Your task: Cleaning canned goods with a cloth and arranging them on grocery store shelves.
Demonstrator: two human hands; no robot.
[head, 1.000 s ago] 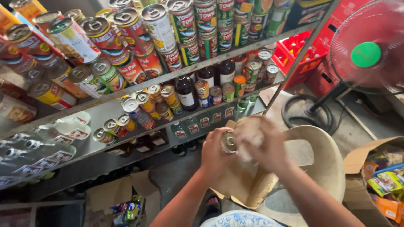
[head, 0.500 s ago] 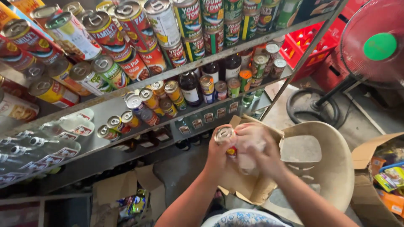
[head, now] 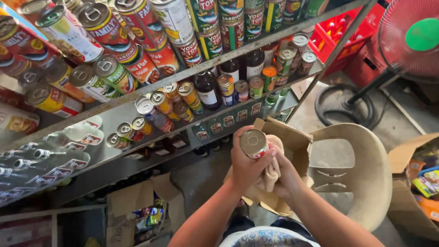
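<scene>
Your arms are bare from wrist to above the elbow, with no sleeves, gloves, rings or watch showing. At the bottom edge, your shirt (head: 267, 238) shows white with a blue-grey printed pattern.

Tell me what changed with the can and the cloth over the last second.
The small can has turned in the left hand: its silver lid, seen at an angle before, now faces the camera squarely. The right hand has brought the beige cloth from over the can down to its side. Both hands kept their hold; nothing was let go. The cardboard box, plastic chair and shelved cans stayed put.
</scene>
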